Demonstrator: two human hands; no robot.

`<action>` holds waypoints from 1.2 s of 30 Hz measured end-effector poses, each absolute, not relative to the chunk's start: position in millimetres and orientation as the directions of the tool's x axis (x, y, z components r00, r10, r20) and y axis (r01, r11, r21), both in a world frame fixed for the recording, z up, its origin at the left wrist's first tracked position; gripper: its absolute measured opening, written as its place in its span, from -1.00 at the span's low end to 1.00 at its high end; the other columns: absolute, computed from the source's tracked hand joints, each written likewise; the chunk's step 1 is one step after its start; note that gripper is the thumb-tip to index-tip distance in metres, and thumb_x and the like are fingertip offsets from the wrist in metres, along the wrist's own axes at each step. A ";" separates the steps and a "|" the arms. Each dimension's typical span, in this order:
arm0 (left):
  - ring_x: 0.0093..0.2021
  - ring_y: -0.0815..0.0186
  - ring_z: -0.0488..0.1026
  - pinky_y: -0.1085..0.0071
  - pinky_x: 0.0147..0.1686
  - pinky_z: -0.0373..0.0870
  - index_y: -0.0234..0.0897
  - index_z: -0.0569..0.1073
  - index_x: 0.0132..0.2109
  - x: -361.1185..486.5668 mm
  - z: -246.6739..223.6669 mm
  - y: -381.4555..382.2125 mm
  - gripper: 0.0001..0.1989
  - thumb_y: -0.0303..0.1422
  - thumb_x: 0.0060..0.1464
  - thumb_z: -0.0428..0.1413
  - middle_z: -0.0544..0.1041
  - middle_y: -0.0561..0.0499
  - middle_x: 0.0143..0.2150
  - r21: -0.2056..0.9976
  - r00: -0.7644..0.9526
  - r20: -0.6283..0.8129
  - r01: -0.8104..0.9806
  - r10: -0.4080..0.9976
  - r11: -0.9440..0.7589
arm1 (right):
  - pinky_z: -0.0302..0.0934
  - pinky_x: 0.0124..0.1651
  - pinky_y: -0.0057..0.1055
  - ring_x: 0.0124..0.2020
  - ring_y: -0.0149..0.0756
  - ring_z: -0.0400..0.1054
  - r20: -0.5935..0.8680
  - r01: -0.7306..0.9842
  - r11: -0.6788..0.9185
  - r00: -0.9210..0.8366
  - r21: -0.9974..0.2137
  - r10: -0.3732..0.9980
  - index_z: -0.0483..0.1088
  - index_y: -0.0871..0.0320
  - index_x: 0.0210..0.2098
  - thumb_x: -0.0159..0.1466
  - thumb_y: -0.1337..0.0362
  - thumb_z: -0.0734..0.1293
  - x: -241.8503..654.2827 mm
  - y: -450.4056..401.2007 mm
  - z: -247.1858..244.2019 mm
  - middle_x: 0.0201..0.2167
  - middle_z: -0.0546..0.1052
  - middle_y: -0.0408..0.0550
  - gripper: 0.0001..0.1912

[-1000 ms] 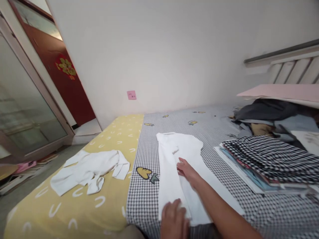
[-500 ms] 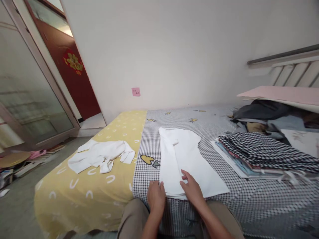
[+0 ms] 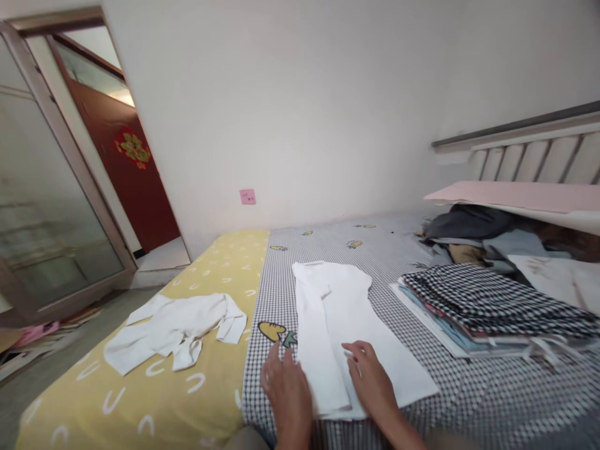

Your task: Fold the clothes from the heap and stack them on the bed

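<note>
A white top (image 3: 360, 312) lies flat on the checked bedding, its left side folded inward over the body in a long strip. My left hand (image 3: 287, 390) is at the lower left edge of the top, fingers apart and stretched forward. Over the lower middle of the top, just right of the folded strip's edge, is my right hand (image 3: 374, 381). Its fingers are extended and loosely apart, with nothing gripped. Whether the fingertips press on the cloth I cannot tell. A second white garment (image 3: 173, 328) lies crumpled on the yellow bedding to the left.
Folded clothes (image 3: 487, 300), a black-and-white checked one uppermost, are stacked to the right. Behind them dark and grey clothes (image 3: 473, 222) sit beneath a pink board-like sheet (image 3: 520, 195). The yellow bedding (image 3: 225, 256) reaches the bed's left edge. A wall (image 3: 300, 125) stands behind.
The camera view has tilted up and turned slightly right. My left hand has slid forward along the top's left edge and its fingers have spread. My right hand stays over the lower middle.
</note>
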State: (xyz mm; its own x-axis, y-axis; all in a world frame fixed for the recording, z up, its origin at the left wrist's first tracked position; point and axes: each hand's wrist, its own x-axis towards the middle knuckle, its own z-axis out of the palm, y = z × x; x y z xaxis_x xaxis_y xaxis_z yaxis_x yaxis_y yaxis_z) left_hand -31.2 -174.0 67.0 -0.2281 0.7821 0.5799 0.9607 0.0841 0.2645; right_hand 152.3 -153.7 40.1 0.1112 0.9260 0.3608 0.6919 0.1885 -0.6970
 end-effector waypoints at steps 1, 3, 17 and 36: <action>0.35 0.01 0.23 -0.13 0.27 0.18 -0.28 0.49 0.09 -25.9 69.3 -162.2 -0.58 -0.53 0.22 -0.14 0.34 -0.26 0.33 0.197 -0.119 0.646 0.980 0.754 -0.014 | 0.31 0.09 -0.25 -0.02 -0.15 0.45 0.402 0.684 0.233 0.096 -0.691 0.911 0.49 0.04 -0.01 0.29 0.24 0.09 150.0 -151.2 43.4 0.05 0.44 0.07 -0.57; 0.43 0.07 0.08 -0.13 0.33 0.11 -0.23 0.41 0.21 -15.1 69.4 -131.8 -0.49 -0.60 0.19 -0.14 0.23 -0.20 0.41 0.056 0.098 0.701 0.980 0.706 -0.192 | 0.28 0.16 -0.23 0.05 -0.13 0.42 0.451 0.645 0.310 0.060 -0.698 0.891 0.52 0.03 -0.05 0.31 0.23 0.09 144.2 -144.0 49.7 0.02 0.46 0.07 -0.59; 0.35 0.05 0.25 -0.05 0.34 0.17 -0.39 0.49 0.15 0.0 20.2 70.7 -0.57 -0.25 0.28 -0.02 0.35 -0.28 0.30 -0.027 0.137 0.519 0.989 0.844 -0.144 | 0.34 0.06 -0.32 -0.01 -0.25 0.43 0.476 0.441 0.474 -0.114 -0.762 0.872 0.49 -0.03 -0.02 0.37 0.26 0.14 131.7 -50.9 84.3 -0.07 0.51 -0.03 -0.67; 0.40 0.07 0.16 -0.30 0.35 -0.03 -0.07 0.25 0.33 12.5 0.6 92.9 -0.52 -0.17 0.31 -0.06 0.23 -0.03 0.40 0.266 0.065 0.569 0.929 0.820 -0.258 | -0.08 0.27 0.15 0.24 0.08 0.22 0.055 0.852 0.063 -0.039 -0.519 0.998 0.34 0.03 0.17 0.30 -0.18 0.21 98.4 240.5 119.9 0.14 0.48 0.09 -0.40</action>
